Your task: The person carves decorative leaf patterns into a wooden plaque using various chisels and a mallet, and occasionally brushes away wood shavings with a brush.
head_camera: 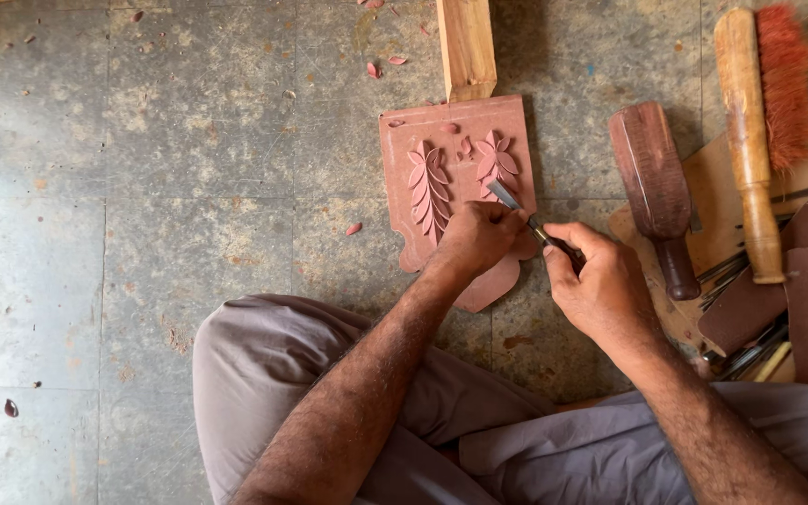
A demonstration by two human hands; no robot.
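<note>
A reddish wooden panel (404,159) with carved leaf patterns lies on the stone floor in front of me. My right hand (600,285) is closed around the handle of a carving chisel (507,196), its blade resting on the panel near the right-hand leaf carving. My left hand (479,236) sits on the panel's lower part, fingers curled and pressing against the chisel's shaft close to the blade. My knees in grey trousers fill the bottom of the view.
A dark wooden mallet (655,192) lies right of the panel. A wooden-handled brush with orange bristles (764,112) lies at far right over boards and several metal tools (745,351). A pale wood strip (466,47) extends beyond the panel. Red chips dot the floor.
</note>
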